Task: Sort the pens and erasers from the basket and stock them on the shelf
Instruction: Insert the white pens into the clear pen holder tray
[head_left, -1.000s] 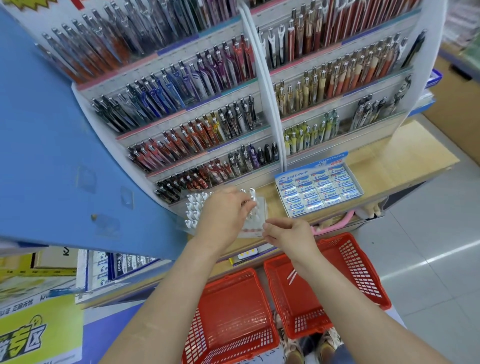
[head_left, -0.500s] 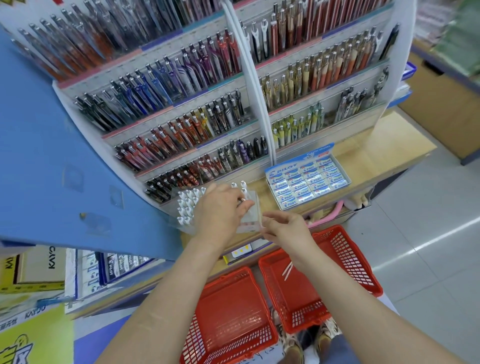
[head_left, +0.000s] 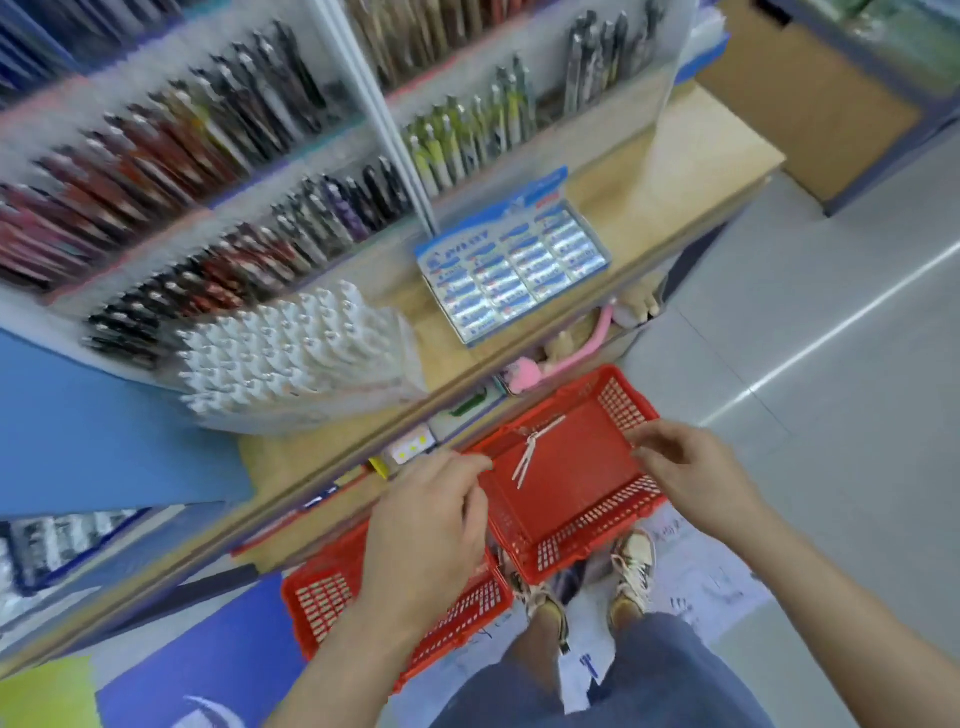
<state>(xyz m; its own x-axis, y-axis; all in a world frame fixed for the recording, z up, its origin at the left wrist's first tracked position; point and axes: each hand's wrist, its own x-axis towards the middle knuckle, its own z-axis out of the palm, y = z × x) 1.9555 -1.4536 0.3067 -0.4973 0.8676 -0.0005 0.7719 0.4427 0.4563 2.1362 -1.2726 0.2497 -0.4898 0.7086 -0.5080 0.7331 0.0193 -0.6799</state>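
A: Pens?
B: A few thin white pens (head_left: 531, 451), blurred, lie loose inside the red basket (head_left: 587, 535), in front of and below the shelf (head_left: 675, 156).
A: Hands?
B: Left hand (head_left: 431, 525) is at the basket's left rim with fingers curled. Can't tell if it grips the rim. Right hand (head_left: 696, 467) is over the right rim, fingers loosely bent and apart, holding nothing.
A: Orientation?
B: Flat. Long axis runs diagonally, near-left to far-right, and they cross near the far end.
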